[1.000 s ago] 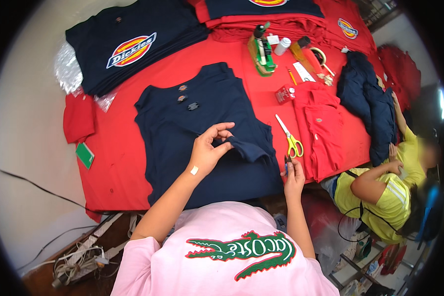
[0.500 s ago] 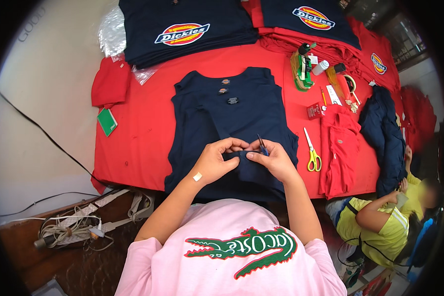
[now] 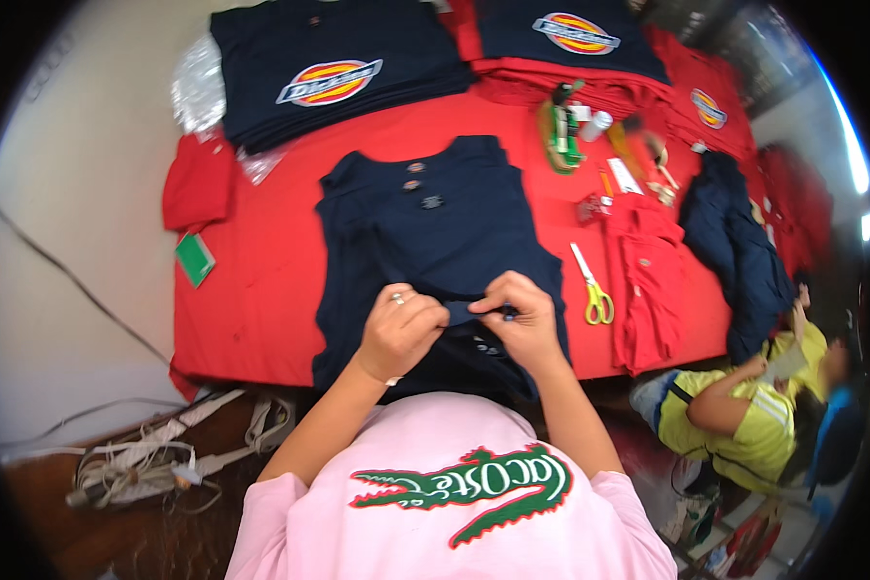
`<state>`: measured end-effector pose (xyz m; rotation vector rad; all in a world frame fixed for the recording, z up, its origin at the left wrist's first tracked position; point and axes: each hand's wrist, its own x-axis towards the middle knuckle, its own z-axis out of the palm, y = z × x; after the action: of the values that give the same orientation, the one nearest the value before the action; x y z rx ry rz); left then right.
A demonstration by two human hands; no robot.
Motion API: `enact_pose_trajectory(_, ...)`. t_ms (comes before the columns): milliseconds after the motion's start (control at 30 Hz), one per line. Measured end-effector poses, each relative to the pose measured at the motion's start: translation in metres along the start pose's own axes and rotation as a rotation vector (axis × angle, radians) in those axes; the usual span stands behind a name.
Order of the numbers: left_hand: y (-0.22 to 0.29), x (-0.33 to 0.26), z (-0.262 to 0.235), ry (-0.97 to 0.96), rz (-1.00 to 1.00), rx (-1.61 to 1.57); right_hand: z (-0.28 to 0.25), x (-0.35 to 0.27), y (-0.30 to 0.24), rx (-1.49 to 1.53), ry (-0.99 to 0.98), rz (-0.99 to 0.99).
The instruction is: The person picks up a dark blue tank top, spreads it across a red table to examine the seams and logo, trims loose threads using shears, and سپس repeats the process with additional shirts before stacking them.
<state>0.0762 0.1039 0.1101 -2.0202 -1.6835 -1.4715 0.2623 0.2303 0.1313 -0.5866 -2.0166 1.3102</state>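
A navy sleeveless shirt (image 3: 435,232) lies in a stack of similar navy shirts in front of me, neck end away from me. My left hand (image 3: 403,333) is closed on its near edge, a ring on one finger. Opposite it, my right hand (image 3: 524,327) pinches the same edge, so a short strip of cloth is stretched between the two. A small dark blue tool (image 3: 509,313), probably thread snips, is tucked in my right hand, mostly hidden by the fingers. White marks show on the cloth just below the strip.
Yellow-handled scissors (image 3: 594,290) lie to the right, beside folded red shirts (image 3: 645,290). Farther back stand a green tape dispenser (image 3: 561,135) and stacks of navy shirts (image 3: 406,58). A green tag (image 3: 194,261) lies left. A person in yellow (image 3: 735,416) sits at right.
My hands have turned over the shirt's near edge and now hold it stretched between them. The snips' blade, which pointed up before, is now hidden. The whole view has shifted slightly.
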Motion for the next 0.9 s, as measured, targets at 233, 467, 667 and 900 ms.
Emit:
enact_pose_trajectory(233,-0.006,-0.029,0.001,-0.094,-0.226,0.007,-0.016,0.014,-0.001,0.040,-0.172,0.007)
enact_pose_trajectory(467,-0.056,-0.088,-0.010,-0.240,-0.577,0.175,-0.128,0.024,0.083,-0.247,0.801,0.109)
enact_pose_trajectory(667,-0.067,-0.171,-0.066,-0.345,-0.591,0.299,-0.100,-0.089,0.116,-0.083,0.618,0.549)
enact_pose_trajectory(900,-0.017,-0.174,-0.041,-0.449,-0.621,0.238,-0.093,-0.064,0.099,0.115,0.537,0.433)
